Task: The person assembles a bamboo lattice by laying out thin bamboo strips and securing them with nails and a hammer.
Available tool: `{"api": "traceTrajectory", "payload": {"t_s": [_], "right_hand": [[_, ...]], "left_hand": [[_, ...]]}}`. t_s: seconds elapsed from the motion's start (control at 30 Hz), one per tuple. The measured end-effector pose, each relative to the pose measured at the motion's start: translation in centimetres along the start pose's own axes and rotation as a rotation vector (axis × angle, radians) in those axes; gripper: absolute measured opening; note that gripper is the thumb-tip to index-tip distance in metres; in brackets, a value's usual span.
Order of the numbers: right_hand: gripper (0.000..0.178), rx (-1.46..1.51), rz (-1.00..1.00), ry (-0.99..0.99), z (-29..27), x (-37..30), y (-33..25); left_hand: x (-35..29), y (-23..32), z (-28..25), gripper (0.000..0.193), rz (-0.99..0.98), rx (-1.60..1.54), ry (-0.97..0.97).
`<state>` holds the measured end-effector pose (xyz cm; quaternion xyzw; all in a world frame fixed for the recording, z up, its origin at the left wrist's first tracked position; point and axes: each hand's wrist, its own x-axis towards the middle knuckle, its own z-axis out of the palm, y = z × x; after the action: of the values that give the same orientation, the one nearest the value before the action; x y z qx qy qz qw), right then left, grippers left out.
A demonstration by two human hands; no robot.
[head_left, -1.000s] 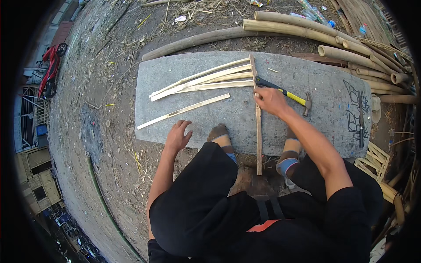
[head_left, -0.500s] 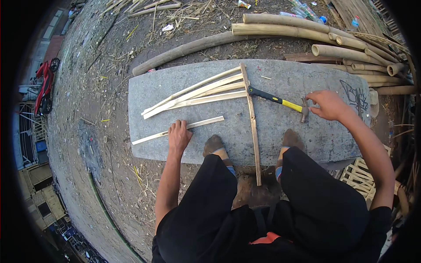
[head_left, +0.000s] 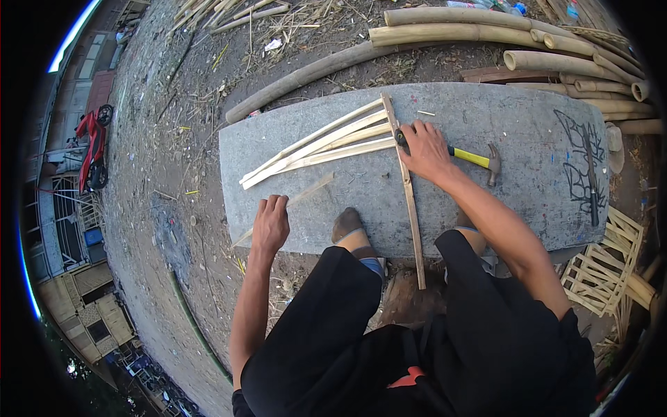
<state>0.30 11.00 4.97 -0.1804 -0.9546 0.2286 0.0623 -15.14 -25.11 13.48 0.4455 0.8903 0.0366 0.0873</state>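
Note:
My left hand [head_left: 271,224] is closed around a thin bamboo strip [head_left: 310,190], which is smeared by motion over the slab's near left edge. A claw hammer [head_left: 471,158] with a black and yellow handle lies to the right, its head pointing right. My right hand [head_left: 425,153] grips the black part of that handle, beside a long upright bamboo strip [head_left: 410,222]. Several pale bamboo strips [head_left: 313,142] fan out leftward from this upright strip. Small nails [head_left: 358,178] lie loose on the slab between my hands.
The grey concrete slab [head_left: 517,201] lies before my feet. A dark-handled tool [head_left: 593,187] rests at its right end. Bamboo poles [head_left: 458,35] are piled behind it, and a slatted bamboo frame [head_left: 604,264] sits at the near right. A red motorbike [head_left: 94,149] stands far left.
My right hand has moved left from beside the hammer's head onto its handle. My left hand has lifted the loose bamboo strip and drawn it slightly toward me. The whole view has shifted a little.

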Motion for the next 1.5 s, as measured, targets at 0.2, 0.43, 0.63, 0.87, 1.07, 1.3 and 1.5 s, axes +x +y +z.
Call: {"api": "traceTrajectory", "payload": {"t_s": [0.2, 0.43, 0.63, 0.87, 1.07, 1.3, 1.5], "right_hand": [[0.031, 0.185, -0.002, 0.038, -1.3, -0.4, 3.8], [0.037, 0.079, 0.099, 0.134, -7.3, -0.8, 6.8], [0.038, -0.172, 0.128, 0.043, -7.7, -6.7, 12.6], [0.041, -0.330, 0.185, 0.102, -6.3, -9.3, 14.6], [0.033, -0.038, 0.029, -0.007, -4.1, -8.4, 4.9], [0.040, 0.073, 0.221, -0.325, 2.9, -6.7, -1.5], [0.036, 0.312, 0.297, -0.166, 2.1, -7.4, -1.6]], "left_hand": [[2.9, 1.2, -6.4, 0.027, 0.062, -0.047, 0.040], [7.5, 2.9, -13.9, 0.044, -0.229, -0.234, -0.081], [9.8, 4.9, -15.8, 0.043, -0.078, -0.477, -0.001], [10.0, 5.7, -11.1, 0.036, 0.186, -0.266, -0.101], [9.4, 5.2, -7.6, 0.033, 0.188, -0.104, -0.259], [10.8, 4.7, -1.9, 0.038, 0.187, -0.024, -0.387], [11.4, 4.3, -1.3, 0.039, 0.227, 0.018, -0.417]]}}
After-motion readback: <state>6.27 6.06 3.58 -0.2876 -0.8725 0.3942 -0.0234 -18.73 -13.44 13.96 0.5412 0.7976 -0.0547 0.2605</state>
